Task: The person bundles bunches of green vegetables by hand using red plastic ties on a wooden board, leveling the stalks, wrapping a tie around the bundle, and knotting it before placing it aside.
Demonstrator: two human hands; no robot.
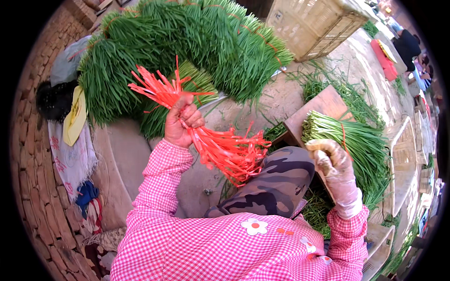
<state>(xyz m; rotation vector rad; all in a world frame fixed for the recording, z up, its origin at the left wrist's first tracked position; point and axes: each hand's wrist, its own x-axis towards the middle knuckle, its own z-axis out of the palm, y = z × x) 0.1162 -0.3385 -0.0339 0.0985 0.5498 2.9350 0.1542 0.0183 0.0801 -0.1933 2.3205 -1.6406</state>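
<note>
Facing stacked greens [197, 37], clutching red strips [229, 150]

Stacked greens are filling the far side. Tied bundle [358, 145] is overlapping a wooden board [318, 108], right. Red strips are fanning from the left hand [184, 122], fingers clamping their middle. Gloved right hand [333, 164] is curling by the bundle; cannot tell if holding anything.

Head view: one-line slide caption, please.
Left hand grips red strips, gloved right hand beside a tied bundle of green stalks, more bundles piled ahead.

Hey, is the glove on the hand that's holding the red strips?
No, the bare left hand grips the red strips, while the glove is on the right hand.
</note>
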